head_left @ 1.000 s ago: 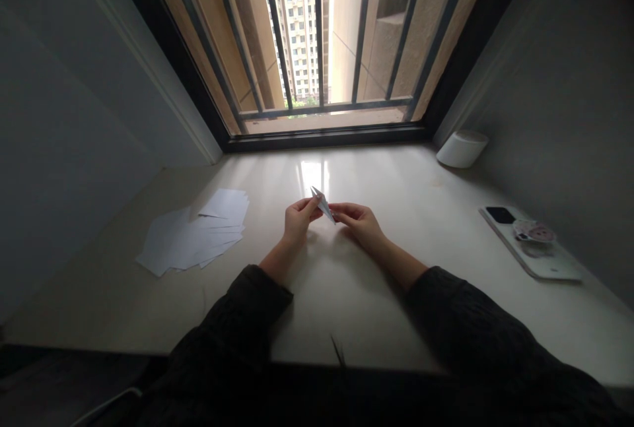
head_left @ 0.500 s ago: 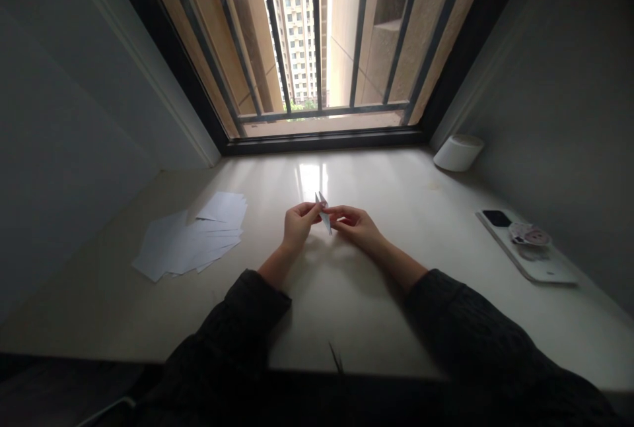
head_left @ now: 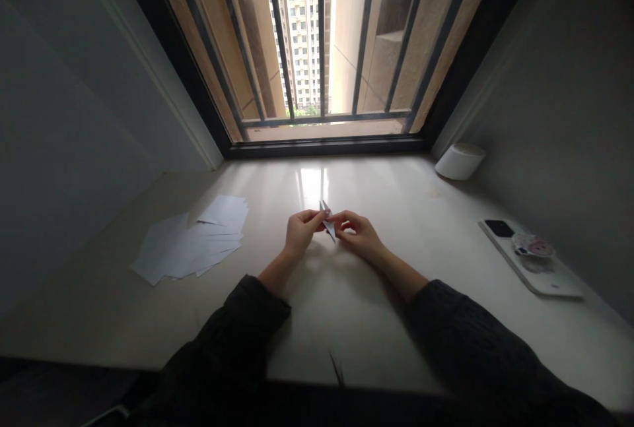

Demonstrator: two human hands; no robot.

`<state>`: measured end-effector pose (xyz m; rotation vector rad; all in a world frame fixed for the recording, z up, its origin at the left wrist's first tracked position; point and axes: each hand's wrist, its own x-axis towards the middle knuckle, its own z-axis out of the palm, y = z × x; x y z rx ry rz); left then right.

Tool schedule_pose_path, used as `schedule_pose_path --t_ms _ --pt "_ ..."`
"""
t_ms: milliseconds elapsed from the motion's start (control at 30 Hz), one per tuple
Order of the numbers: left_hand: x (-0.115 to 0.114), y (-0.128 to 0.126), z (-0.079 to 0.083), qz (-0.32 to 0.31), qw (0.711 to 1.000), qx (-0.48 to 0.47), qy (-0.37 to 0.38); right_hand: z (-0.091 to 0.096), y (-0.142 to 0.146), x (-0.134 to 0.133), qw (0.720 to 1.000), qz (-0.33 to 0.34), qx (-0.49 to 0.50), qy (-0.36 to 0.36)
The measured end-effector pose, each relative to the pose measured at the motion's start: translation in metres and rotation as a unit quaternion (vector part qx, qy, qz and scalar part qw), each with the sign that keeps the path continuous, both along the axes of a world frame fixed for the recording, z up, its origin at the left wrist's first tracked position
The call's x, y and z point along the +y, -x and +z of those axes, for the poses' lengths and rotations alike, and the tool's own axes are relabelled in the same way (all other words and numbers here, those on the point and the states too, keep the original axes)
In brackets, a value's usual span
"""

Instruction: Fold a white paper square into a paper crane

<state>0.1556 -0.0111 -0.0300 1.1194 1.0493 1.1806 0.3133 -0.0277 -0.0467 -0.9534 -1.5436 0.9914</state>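
A small folded piece of white paper (head_left: pixel 330 229), narrow with pointed ends, is held over the middle of the sill between both hands. My left hand (head_left: pixel 300 232) is closed in a pinch on its left side, thumb toward the top. From the other side, my right hand (head_left: pixel 360 232) has its fingers curled, with the fingertips on the paper's right edge. Two sharp points stick up past the fingers and one end points down. The fingers hide part of the folds.
White paper sheets (head_left: pixel 191 245) lie in a loose, spread pile on the left. A phone (head_left: pixel 537 268) with a round grip lies at the right, and a white cylindrical object (head_left: pixel 460 161) stands near the back right corner. Behind is a barred window (head_left: pixel 321 148).
The folded paper has turned slightly in my fingers, its lower tip shifting right. My right fingers have curled a little more. The whole view has tilted slightly upward.
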Motion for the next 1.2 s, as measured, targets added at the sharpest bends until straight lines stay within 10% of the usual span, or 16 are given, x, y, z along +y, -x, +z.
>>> schedule_pose_path --t_ms 1200 --pt "-0.0013 -0.0051 -0.0058 -0.035 0.999 -0.007 0.006 0.0035 -0.0035 -0.0001 0.995 -0.083 -0.031 -0.044"
